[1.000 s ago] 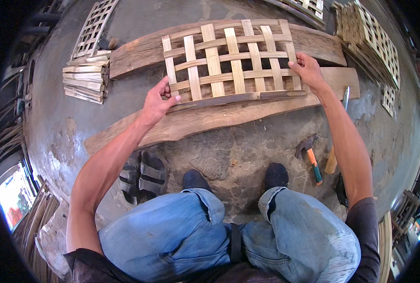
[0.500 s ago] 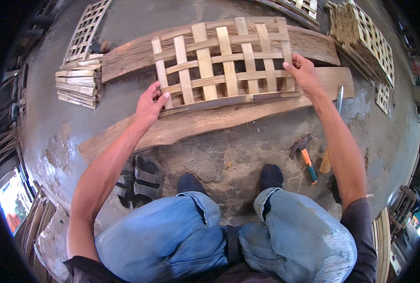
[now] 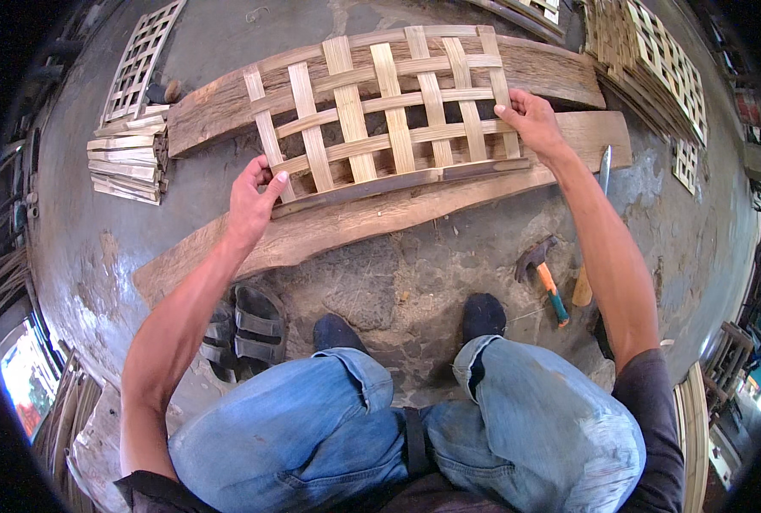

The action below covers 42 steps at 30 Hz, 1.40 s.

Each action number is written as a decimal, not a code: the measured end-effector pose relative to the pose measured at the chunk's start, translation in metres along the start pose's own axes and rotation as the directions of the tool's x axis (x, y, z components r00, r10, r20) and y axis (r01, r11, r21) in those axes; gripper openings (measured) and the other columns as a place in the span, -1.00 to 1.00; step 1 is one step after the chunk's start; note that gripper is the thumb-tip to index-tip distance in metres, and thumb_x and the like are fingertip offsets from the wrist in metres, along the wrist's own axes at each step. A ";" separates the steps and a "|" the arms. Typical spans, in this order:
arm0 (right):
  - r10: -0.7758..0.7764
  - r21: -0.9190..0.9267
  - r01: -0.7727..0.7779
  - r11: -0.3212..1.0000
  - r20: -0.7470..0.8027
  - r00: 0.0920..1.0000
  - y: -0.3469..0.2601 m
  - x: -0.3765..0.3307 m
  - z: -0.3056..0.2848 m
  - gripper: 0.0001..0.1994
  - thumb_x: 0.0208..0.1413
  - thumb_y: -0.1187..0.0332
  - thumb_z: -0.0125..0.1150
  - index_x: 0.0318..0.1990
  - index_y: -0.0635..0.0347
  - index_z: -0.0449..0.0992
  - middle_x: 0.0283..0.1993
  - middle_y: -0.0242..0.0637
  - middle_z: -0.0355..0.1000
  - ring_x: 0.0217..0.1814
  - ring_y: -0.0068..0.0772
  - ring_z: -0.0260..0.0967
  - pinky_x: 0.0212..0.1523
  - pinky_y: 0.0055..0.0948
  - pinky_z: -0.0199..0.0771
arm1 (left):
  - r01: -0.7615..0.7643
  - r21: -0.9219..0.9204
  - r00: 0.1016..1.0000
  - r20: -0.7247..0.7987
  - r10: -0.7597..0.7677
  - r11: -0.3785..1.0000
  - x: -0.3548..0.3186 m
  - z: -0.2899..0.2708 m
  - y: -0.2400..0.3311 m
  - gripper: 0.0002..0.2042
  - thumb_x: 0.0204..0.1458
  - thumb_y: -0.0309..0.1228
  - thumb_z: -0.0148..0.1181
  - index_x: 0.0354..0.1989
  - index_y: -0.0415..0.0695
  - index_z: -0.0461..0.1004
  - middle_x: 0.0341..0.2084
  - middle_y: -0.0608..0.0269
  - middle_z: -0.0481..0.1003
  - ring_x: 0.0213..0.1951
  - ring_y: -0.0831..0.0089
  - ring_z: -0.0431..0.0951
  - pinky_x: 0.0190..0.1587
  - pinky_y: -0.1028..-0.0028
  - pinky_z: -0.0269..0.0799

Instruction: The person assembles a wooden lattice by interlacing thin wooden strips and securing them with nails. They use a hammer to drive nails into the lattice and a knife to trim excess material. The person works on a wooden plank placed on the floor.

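A woven lattice panel of pale bamboo slats (image 3: 397,141) is held between my two hands, tilted over two rough wooden planks. At its left end my left hand (image 3: 253,198) grips the near corner, thumb on top. My right hand (image 3: 531,125) pinches the right edge with the thumb over the end slat. A darker strip runs along the panel's near edge. Beneath it lie the far plank (image 3: 205,103), with a rough bark-like face, and the near plank (image 3: 312,244), smoother and wavy-edged.
A hammer (image 3: 544,278) with an orange and green handle and a long knife (image 3: 605,175) lie on the floor at right. Sandals (image 3: 258,329) sit by my left foot. Stacked lattice panels (image 3: 645,64) stand far right; a slat bundle (image 3: 127,158) and another lattice panel (image 3: 145,56) lie left.
The lattice panel and both hands have shifted slightly left in the picture, and the floor objects have shifted a little too. Both hands keep their hold.
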State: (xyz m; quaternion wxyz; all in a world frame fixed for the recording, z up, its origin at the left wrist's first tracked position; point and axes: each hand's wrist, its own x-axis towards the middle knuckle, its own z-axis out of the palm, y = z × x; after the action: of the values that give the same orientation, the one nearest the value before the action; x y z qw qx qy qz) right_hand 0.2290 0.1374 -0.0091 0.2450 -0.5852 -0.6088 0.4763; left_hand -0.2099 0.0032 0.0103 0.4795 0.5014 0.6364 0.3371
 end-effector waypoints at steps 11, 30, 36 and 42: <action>0.021 0.058 -0.021 0.998 0.008 1.000 -0.006 -0.007 -0.004 -0.63 0.16 0.41 0.24 0.10 0.36 0.45 -0.12 -0.32 0.53 -0.10 -0.58 0.41 -0.01 -0.53 0.39 | 0.042 -0.060 0.997 -0.059 -0.045 0.997 -0.015 0.007 0.017 -0.72 0.26 -0.40 0.07 0.08 -0.22 0.34 -0.26 0.32 0.51 -0.23 0.62 0.45 -0.10 0.54 0.38; -0.057 -0.018 0.056 0.998 -0.067 0.996 0.000 -0.007 0.002 -0.67 0.05 0.32 0.32 -0.03 0.24 0.57 -0.36 -0.30 0.54 -0.35 -0.52 0.37 -0.24 -0.44 0.39 | 0.175 -0.201 0.981 -0.042 -0.187 0.964 -0.017 0.015 0.020 -0.70 0.26 -0.35 0.08 0.10 -0.23 0.37 -0.24 0.30 0.50 -0.28 0.59 0.52 -0.13 0.52 0.50; 0.100 -0.003 -0.100 0.995 0.039 0.994 -0.015 -0.009 -0.002 -0.66 0.16 0.37 0.27 0.09 0.21 0.52 -0.35 -0.59 0.44 -0.43 -0.78 0.21 -0.47 -0.67 0.22 | 0.104 -0.088 0.992 -0.064 -0.110 0.991 -0.037 -0.001 0.071 -0.73 0.24 -0.37 0.11 0.04 -0.25 0.43 -0.30 0.29 0.51 -0.31 0.60 0.54 -0.19 0.56 0.51; 0.213 0.265 -0.239 0.934 0.122 0.969 -0.017 -0.005 -0.018 -0.64 0.14 0.28 0.31 0.08 0.15 0.53 -0.28 -0.54 0.49 -0.32 -0.71 0.34 -0.39 -0.61 0.34 | 0.082 -0.108 0.994 -0.066 -0.090 0.991 -0.036 -0.010 0.167 -0.68 0.24 -0.32 0.10 0.08 -0.25 0.42 -0.28 0.31 0.52 -0.35 0.62 0.54 -0.22 0.58 0.53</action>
State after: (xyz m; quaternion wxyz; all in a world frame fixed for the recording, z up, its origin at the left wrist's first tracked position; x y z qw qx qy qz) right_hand 0.2369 0.1405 0.0143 0.2400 -0.5887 -0.4753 0.6082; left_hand -0.1650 0.0138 0.1752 0.4965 0.4354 0.6555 0.3666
